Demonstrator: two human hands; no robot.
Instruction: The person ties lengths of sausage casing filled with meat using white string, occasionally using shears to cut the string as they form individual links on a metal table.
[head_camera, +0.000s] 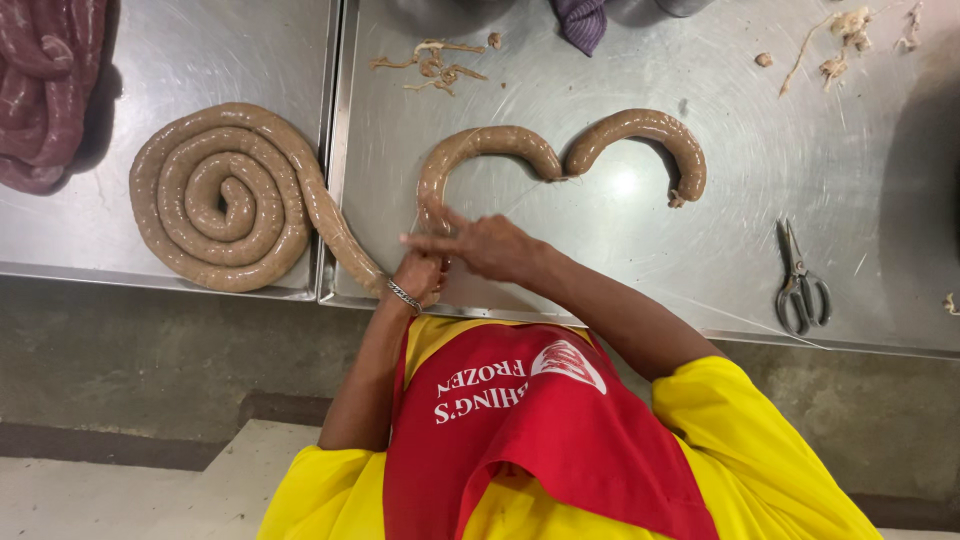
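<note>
Beige-brown sausage rope (440, 170) at twelve o'clock is mid-tying: your left hand (420, 275) grips it (fingers hidden), right hand (485, 243) pinches thin string (520, 197); next, cinch tight.

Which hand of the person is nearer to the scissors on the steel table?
The right hand. It is over the sausage, with bare table between it and the scissors. The left hand sits behind it, further from the scissors, nearer the coiled sausage.
</note>
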